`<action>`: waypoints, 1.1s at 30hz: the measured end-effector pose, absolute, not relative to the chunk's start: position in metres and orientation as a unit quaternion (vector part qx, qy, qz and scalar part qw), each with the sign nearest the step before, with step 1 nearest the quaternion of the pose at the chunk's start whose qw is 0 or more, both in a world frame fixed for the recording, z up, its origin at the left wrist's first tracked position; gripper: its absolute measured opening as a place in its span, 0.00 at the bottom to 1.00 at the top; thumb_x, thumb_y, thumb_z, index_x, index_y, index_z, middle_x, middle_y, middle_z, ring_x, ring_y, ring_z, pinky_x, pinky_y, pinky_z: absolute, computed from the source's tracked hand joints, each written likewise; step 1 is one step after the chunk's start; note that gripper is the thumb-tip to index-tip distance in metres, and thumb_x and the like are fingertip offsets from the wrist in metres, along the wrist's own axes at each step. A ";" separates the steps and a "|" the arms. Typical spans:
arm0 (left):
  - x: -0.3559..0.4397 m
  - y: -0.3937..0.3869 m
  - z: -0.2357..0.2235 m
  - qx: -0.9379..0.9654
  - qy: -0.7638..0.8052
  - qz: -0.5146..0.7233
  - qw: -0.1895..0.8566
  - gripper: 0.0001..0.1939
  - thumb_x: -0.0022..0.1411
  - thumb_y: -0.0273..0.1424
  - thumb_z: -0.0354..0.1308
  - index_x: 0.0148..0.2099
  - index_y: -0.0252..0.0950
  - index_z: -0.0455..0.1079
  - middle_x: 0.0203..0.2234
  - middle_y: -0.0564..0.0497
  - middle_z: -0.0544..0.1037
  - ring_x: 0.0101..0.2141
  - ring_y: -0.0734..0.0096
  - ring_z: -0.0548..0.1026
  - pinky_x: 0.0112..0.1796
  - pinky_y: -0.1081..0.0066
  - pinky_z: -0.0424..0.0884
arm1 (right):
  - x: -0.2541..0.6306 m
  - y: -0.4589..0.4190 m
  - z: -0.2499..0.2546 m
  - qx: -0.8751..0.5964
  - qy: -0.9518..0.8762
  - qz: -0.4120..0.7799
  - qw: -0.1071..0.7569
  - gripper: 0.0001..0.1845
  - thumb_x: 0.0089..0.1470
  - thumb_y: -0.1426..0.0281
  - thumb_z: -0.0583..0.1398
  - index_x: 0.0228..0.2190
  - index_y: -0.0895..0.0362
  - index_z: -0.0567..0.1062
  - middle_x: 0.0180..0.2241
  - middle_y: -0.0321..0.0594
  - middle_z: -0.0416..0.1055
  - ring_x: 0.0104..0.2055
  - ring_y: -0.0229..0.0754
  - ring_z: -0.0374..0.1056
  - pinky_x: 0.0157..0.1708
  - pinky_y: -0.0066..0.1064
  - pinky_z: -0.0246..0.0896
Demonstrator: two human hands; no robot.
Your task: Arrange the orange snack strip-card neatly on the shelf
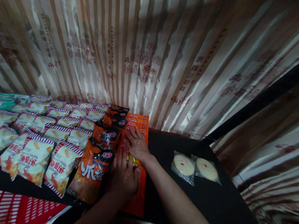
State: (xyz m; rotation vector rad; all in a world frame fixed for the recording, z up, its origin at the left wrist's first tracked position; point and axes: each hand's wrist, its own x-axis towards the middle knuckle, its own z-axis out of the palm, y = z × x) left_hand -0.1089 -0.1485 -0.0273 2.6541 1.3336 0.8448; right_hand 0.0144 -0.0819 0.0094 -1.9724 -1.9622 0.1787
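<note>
Both hands rest flat on a row of orange snack packets (pixel 137 155) lying on the black bench (pixel 208 197), just right of the dark orange bags (pixel 91 172). The left hand (pixel 124 178) presses the near part, fingers spread and gripping nothing; the right hand (pixel 136 144) lies farther along, fingers loosely together. The packets look light, crinkly and slippery, best pinched at the sealed edges.

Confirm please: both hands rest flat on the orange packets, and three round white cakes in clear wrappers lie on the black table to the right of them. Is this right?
Not quite. The head view shows two round white cakes in clear wrappers, not three. The rest holds: the left hand and right hand rest flat on the orange packets, and the cakes lie to their right on the black table.
</note>
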 end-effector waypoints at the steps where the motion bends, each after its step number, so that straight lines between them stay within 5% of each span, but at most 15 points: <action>1: -0.109 -0.148 -0.028 0.859 0.431 0.275 0.027 0.24 0.62 0.35 0.47 0.57 0.27 0.59 0.58 0.33 0.60 0.60 0.50 0.54 0.55 0.50 0.54 | 0.014 -0.081 0.009 -0.698 -0.693 0.071 0.167 0.26 0.60 0.60 0.47 0.58 0.53 0.60 0.62 0.41 0.51 0.67 0.48 0.29 0.62 0.47 0.33; 33: -0.104 -0.151 -0.024 0.858 0.441 0.260 0.032 0.26 0.61 0.34 0.48 0.58 0.24 0.57 0.60 0.32 0.55 0.61 0.48 0.52 0.55 0.52 0.54 | 0.013 -0.080 0.007 -0.722 -0.670 0.091 0.150 0.24 0.60 0.60 0.46 0.56 0.51 0.64 0.63 0.38 0.49 0.67 0.46 0.33 0.63 0.43 0.30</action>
